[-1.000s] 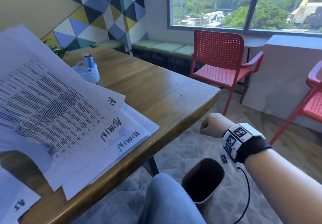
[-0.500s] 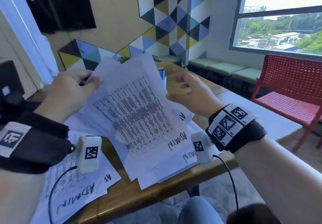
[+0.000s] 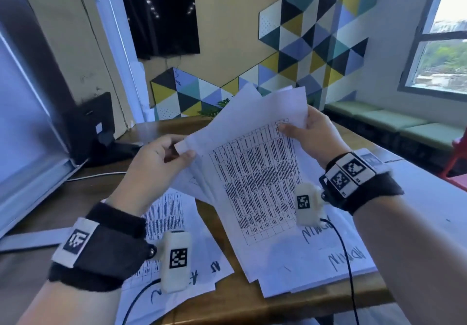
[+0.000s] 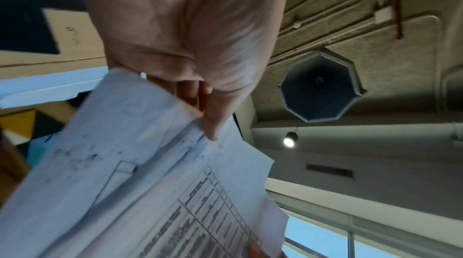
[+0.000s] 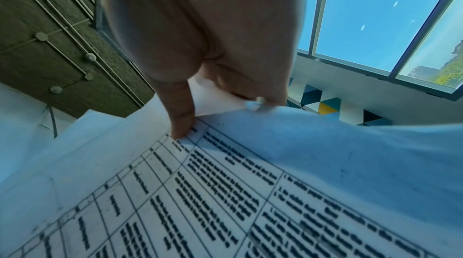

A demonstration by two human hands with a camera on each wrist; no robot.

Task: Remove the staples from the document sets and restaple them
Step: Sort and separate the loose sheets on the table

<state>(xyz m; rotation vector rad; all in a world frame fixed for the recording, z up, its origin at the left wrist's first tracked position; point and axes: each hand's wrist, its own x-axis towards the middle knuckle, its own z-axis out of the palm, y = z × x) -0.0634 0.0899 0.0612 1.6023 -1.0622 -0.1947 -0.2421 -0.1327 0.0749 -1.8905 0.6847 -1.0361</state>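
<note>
Both hands' grip [image 3: 161, 157] [image 3: 313, 135] on doc set [image 3: 255, 173] top corners

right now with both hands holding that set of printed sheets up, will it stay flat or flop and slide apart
Likely floppy: the sheet set already curves between the left hand and right hand. It probably fans apart, since separate sheet edges show near the left thumb. It looks light, held by fingertip pinches alone.

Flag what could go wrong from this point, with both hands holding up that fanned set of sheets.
1. The held sheets are fanned, pinched only at two corners by the left hand and the right hand; a loose page could slip out and mix with the stacks on the table.
2. The ADMIN stack overhangs the table's near edge and could be knocked off.
3. No stapler shows in these views, so restapling may stall.
</note>
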